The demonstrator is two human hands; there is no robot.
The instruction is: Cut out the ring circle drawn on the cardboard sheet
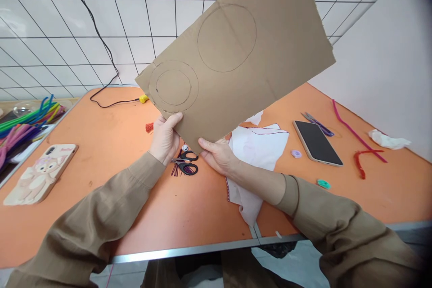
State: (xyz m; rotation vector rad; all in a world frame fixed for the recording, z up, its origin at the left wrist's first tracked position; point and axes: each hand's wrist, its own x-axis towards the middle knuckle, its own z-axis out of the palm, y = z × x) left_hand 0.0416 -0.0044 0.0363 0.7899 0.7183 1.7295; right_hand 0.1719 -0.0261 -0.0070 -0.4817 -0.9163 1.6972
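A large sheet of brown cardboard (280, 49) is held up at a slant above the table, its far short edge torn and ragged. Drawn on it are a big circle and, near the lower left corner, a smaller circle inside another. My left hand (166, 137) pinches the lower left edge, thumb on top. At the bottom corner my right hand (218, 155) grips the sheet, thumb on the face and fingers behind. Below the hands lie black-handled scissors (188, 168), partly covered by the sheet. Beneath my right forearm is a white cloth (259, 148) with dark red stitched edges.
The orange table (135, 216) carries a black-screened phone (317, 142), purple-handled scissors (319, 123), and red and magenta pipe cleaners (359, 130) at right. At left are a bear-cased phone (42, 173) and bundled coloured pipe cleaners (29, 121). A black cable (97, 31) hangs down the tiled wall.
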